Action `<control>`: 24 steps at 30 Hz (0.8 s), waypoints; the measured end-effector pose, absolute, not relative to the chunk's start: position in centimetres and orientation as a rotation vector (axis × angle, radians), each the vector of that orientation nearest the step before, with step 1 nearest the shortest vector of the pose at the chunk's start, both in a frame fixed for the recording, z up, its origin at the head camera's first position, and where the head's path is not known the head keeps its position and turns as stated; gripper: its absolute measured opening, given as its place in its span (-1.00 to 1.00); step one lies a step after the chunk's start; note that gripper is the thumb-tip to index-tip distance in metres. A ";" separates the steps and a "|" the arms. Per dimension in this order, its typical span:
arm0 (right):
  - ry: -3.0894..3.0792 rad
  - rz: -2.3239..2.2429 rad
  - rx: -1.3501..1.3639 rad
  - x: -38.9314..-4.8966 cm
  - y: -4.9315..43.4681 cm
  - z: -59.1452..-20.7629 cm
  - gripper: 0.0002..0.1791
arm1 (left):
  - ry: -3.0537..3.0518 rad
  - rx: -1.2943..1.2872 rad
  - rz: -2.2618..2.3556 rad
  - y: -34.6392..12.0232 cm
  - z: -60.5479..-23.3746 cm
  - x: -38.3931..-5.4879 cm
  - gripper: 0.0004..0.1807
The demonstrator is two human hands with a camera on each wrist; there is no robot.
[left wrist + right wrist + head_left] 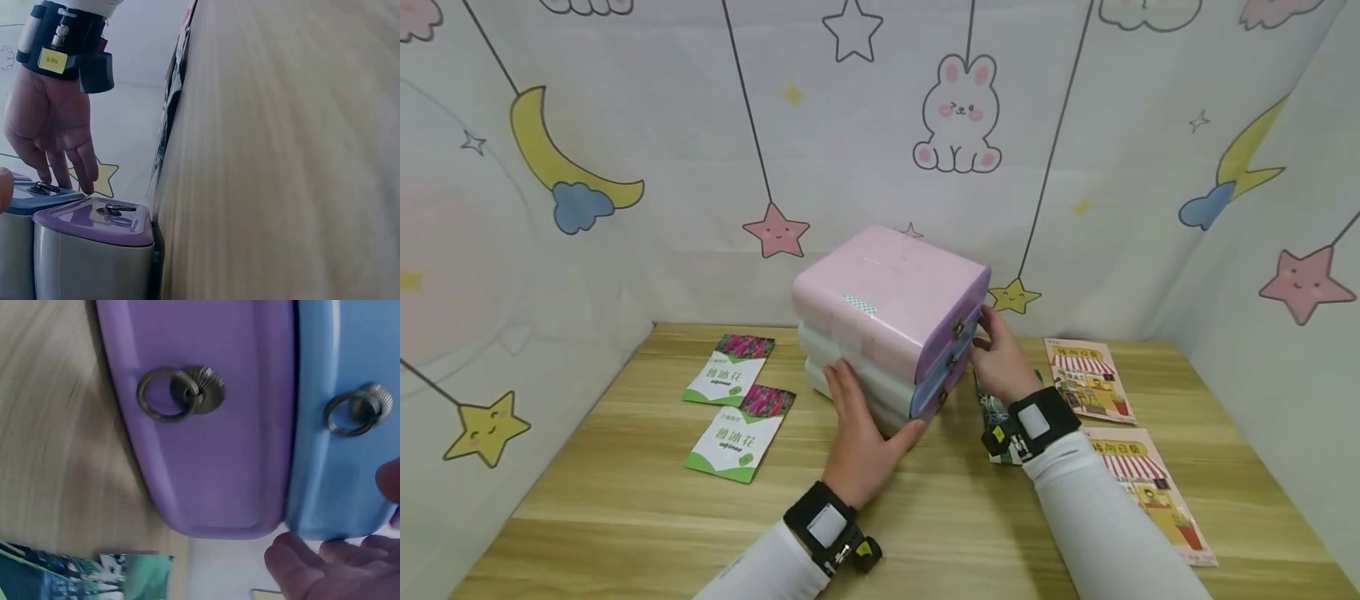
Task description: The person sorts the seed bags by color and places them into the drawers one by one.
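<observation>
A small three-drawer box (891,287) with a pink top and white sides stands turned at the middle back. Its fronts are purple, blue and purple; the bottom purple drawer front (206,456) and the blue drawer front (337,356) carry bronze ring pulls. My left hand (863,446) lies with extended fingers against the white side, the thumb by the lower front corner. My right hand (1002,360) grips the box's right edge, thumb over the blue front and fingers behind it. Part of the right hand's fingers is hidden by the box.
Two white-and-green flower seed packets (733,442) lie left of the box. On the right are two pink-edged packets with a striped awning picture (1150,492). A dark green packet (992,417) lies partly under my right wrist. A patterned cloth wall (700,275) borders the wooden table (610,508).
</observation>
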State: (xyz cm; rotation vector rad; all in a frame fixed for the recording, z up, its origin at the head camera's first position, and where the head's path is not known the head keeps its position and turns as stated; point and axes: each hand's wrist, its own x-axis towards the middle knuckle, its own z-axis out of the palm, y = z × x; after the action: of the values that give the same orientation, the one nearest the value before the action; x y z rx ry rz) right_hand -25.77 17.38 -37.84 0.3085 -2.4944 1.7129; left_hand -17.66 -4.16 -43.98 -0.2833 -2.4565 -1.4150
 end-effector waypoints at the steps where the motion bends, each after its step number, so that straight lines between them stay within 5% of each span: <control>1: -2.494 1.725 0.310 -26.0 17.4 -37.9 -0.19 | -2.456 -0.281 -1.417 -4.2 -43.9 -17.7 0.39; 24: -2.551 1.687 0.242 -25.6 17.8 -39.5 -0.24 | -2.460 -0.285 -1.475 -5.5 -44.2 -18.2 0.36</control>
State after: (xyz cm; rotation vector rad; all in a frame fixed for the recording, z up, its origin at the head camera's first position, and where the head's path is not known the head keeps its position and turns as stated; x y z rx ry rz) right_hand -25.57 17.78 -39.48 0.2424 -2.5506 1.6868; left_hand -18.23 -5.55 -44.22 -0.2853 -2.4600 -1.4749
